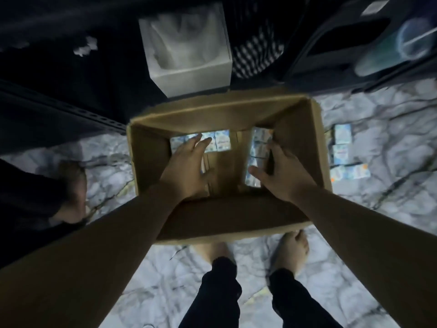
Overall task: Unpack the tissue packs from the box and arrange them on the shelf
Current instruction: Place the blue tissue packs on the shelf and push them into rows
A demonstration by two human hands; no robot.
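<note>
— Marbled floor tiles [390, 209] are spreading out under everything, dimly lit. So what are the hands doing?

— Both are reaching down into the open cardboard box [227, 114]. The right hand [281, 171] is curling around a column of tissue packs [256, 147] standing against the box's right wall, thumb on the near side and fingers on the far side, though I cannot tell whether it is squeezing yet. The left hand [186, 166] is lying flat and spread, fingertips resting on a row of packs [220, 140] at the far wall.

— And beyond the grip?

— Just outside the wall by the right hand, more packs [343, 152] are lying in a line on the tiles. Past the box's far edge, a white tissue box [189, 55] is sitting on what looks like a dark shelf [59, 110], too dim to read clearly.

— How will the packs be handling?

— Probably light and soft, in slick plastic wrap. A stacked column may be buckling or sliding apart, so I'd be pressing it from both ends, not pinching the middle.

— Progress?

— Looks to be partway; the box floor is showing bare in the middle.
</note>
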